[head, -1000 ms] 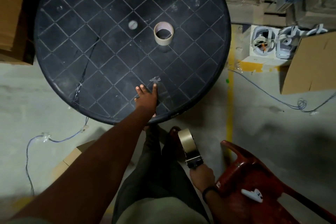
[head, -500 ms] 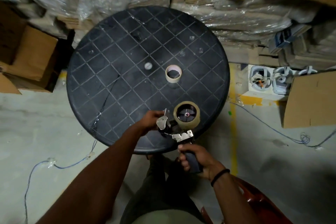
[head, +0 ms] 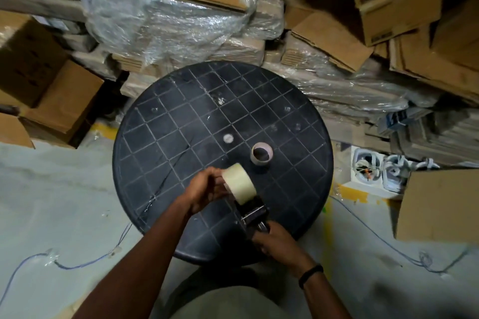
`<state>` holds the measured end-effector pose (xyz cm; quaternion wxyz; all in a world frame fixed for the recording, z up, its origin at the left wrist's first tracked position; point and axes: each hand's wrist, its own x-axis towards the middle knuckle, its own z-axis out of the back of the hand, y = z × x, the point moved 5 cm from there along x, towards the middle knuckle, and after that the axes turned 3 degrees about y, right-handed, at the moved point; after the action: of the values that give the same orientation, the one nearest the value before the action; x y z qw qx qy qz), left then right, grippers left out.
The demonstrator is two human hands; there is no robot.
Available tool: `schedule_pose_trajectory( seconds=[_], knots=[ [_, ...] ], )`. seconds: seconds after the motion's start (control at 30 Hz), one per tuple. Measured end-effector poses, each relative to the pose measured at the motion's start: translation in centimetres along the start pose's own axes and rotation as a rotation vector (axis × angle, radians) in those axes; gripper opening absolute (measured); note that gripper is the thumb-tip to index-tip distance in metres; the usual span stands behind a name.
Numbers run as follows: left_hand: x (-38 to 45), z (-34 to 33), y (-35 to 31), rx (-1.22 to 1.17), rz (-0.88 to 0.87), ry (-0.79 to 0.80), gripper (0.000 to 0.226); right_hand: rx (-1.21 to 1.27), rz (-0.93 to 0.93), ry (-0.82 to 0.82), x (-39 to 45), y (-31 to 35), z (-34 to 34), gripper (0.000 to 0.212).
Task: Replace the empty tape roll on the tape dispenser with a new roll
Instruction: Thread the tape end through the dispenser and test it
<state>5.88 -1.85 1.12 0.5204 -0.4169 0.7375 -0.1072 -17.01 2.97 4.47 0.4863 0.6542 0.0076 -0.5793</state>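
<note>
The left hand (head: 207, 190) curls its fingers around the side of the new tape roll (head: 239, 182), which sits on the tape dispenser (head: 252, 211); the right hand (head: 276, 241) grips the dispenser's handle over the near edge of the round black table (head: 160, 142); the empty core (head: 261, 153) stands near the table's middle, just beyond the roll

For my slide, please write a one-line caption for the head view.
Left hand grips the new tape roll on the dispenser held by the right hand; empty core on the round table.
</note>
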Motion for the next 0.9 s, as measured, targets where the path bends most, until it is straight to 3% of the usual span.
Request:
schedule_pose_trajectory(
  seconds=[0.13,0.2,0.3,0.53,0.8,0.9],
  knots=[
    [0.4,0.0,-1.1,-0.097,-0.007,0.176,0.081,-0.540,0.110,-0.298,0.5,3.2,1.2,0.043],
    [0.6,0.8,-1.7,-0.164,-0.023,0.140,0.078,-0.769,0.213,-0.458,0.8,4.8,1.3,0.051],
    [1.4,1.6,-2.4,-0.080,-0.083,0.040,0.051,-0.969,0.289,-0.569,1.7,6.2,1.6,0.065],
    [2.5,3.0,-3.3,-0.111,-0.245,-0.118,0.046,-1.017,0.466,-0.543,5.3,9.5,3.2,0.066],
    [3.8,2.6,-1.9,-0.309,-0.237,-0.299,0.037,-1.017,0.612,-0.410,10.6,12.1,6.5,0.054],
    [4.5,2.6,-1.5,-0.338,-0.173,-0.384,0.037,-0.966,0.636,-0.227,13.2,11.1,7.3,0.060]
  ],
)
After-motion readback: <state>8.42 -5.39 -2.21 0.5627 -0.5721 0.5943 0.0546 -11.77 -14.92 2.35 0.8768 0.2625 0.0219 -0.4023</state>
